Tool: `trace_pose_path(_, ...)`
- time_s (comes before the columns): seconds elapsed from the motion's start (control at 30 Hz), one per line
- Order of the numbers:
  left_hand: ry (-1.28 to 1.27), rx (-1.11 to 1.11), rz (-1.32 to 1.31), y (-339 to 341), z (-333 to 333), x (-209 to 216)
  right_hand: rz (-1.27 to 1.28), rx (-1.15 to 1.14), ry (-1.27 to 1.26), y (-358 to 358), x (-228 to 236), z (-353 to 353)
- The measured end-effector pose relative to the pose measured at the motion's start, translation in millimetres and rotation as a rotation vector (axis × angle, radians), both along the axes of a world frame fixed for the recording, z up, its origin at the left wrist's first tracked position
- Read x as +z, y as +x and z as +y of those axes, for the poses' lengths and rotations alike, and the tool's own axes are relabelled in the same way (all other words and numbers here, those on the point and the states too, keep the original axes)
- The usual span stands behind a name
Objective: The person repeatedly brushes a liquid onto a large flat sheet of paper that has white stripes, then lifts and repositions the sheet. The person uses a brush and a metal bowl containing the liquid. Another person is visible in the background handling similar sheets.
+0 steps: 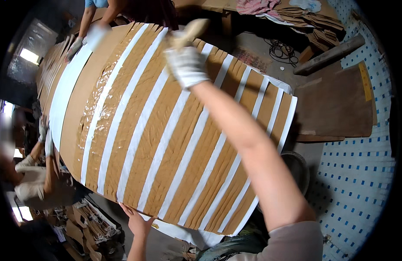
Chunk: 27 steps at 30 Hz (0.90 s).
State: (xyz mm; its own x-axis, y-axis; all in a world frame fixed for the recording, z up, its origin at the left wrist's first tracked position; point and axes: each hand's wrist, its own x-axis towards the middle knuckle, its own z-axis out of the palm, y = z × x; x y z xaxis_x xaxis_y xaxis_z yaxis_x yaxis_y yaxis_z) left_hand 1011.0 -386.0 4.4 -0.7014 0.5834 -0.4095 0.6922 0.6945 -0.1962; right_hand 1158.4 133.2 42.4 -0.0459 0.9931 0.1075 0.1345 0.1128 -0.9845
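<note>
Overlapping brown paper sheets with white strips (pixel 166 145) cover the table in front of me, and glossy wet paste (pixel 106 102) coats their left part. My right hand (pixel 186 65), in a white glove, reaches across to the far edge. It grips a pale wooden-handled brush (pixel 195 31), smeared by motion; the glove partly hides its working end. My bare left hand (pixel 140 222) rests at the near edge of the sheets, thumb and forefinger spread apart, holding nothing I can see.
At the far left, one person's gloved hand (pixel 73 48) touches the sheets; another person's gloved hands (pixel 46 137) are at the left edge. A brown board (pixel 335 104) and wooden beam (pixel 329 54) stand right. Cardboard scraps (pixel 83 222) lie lower left. A black cable (pixel 281 51) coils behind.
</note>
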Motion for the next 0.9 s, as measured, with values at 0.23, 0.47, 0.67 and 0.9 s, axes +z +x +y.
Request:
trace_pose_path(0.23,-0.091,0.027,0.007,11.5,16.0,-3.5,-0.248,-0.061,-0.024,-19.1,-41.5,16.9)
trace_pose_path(0.47,0.062,-0.017,-0.019,10.1,10.7,-1.9,0.123,-0.448,0.021,213.2,-147.5,-27.9)
trace_pose_path(0.67,0.042,0.007,-0.035,2.1,9.9,-3.2,-0.408,-0.662,0.05,329.8,-183.3,-47.4)
trace_pose_path(0.9,0.026,-0.004,-0.012,-4.9,1.0,3.2,-0.389,-0.06,-0.007,5.7,-5.9,-44.9)
